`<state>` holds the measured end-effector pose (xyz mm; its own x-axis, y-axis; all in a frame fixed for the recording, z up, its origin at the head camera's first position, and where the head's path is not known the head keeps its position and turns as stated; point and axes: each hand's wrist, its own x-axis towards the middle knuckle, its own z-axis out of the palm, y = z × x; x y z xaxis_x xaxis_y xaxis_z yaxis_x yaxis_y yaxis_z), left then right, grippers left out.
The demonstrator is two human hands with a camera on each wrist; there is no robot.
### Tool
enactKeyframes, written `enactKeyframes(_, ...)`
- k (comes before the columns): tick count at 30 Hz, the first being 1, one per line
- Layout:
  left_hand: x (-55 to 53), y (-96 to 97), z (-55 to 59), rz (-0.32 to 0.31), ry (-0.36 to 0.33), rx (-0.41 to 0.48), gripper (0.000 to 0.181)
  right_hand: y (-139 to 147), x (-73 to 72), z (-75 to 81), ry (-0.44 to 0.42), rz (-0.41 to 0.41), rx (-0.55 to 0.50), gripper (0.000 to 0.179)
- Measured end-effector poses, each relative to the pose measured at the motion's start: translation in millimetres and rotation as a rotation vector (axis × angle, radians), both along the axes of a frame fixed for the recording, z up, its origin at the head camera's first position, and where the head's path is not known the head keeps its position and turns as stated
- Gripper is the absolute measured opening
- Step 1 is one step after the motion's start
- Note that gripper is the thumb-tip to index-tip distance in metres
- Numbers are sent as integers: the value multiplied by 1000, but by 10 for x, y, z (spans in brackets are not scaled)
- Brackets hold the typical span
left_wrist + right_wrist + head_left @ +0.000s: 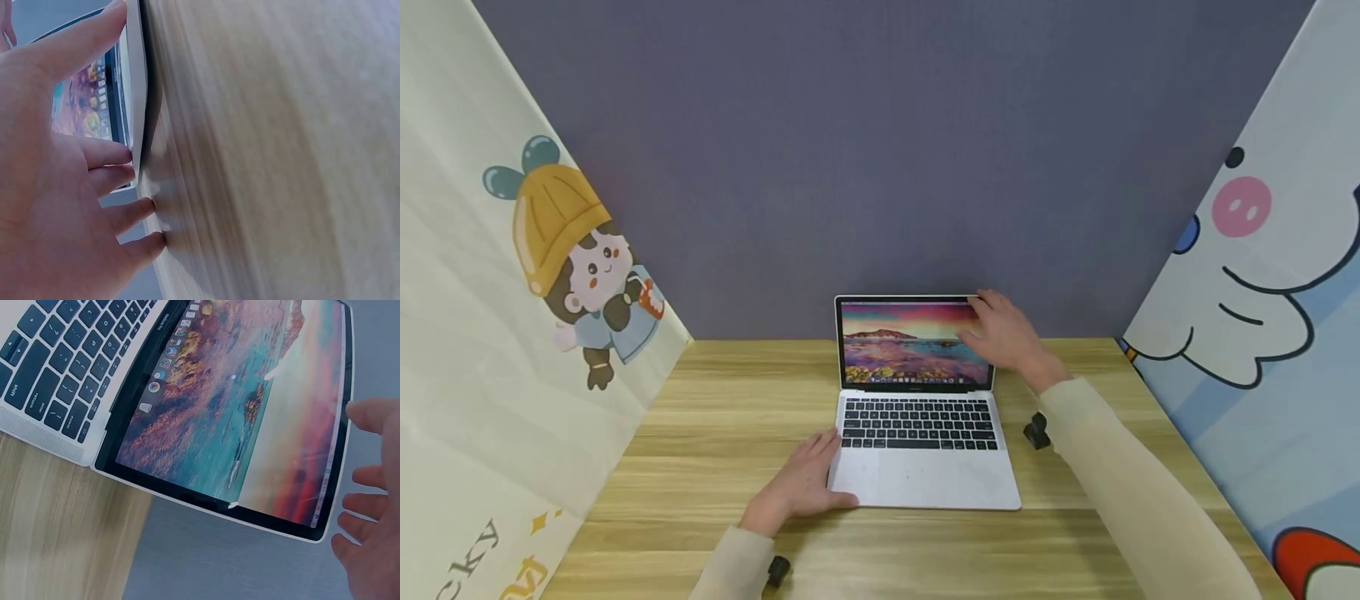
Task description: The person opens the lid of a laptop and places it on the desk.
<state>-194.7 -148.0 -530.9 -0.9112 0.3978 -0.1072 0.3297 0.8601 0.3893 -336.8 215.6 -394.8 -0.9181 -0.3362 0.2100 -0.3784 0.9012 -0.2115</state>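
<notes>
A silver laptop (925, 483) stands unfolded on the table, its lit screen (895, 350) showing a colourful seaside picture. My left hand (805, 477) rests at the laptop's front left corner. In the left wrist view its thumb (94, 37) lies over the front edge, while the fingers (137, 250) reach along the left side, close to the tabletop. My right hand (1006, 333) is at the upper right corner of the screen. The right wrist view has its thumb (365, 415) right at the lid's top edge, with loosely bent fingers (365, 506) beside that edge.
The wooden table (722, 400) runs back to a grey-purple partition (880, 150). Printed cloth panels stand at both sides, with a cartoon child (591, 267) on the left and a white cartoon animal (1247, 275) on the right. Small black devices (1037, 431) sit at my wrists.
</notes>
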Motion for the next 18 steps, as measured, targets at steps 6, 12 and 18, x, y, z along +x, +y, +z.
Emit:
enactKeyframes(6, -2, 2, 31, -8, 6, 33, 106, 88, 177, -15, 29, 48, -1, 72)
enactKeyframes(12, -28, 11, 68, 20, 32, 56, 97, 197, 384, -120, 90, 60, 2, 71)
enactKeyframes(18, -40, -2, 150, 81, 69, 36, 90, 247, 612, -256, 99, 36, -15, 72)
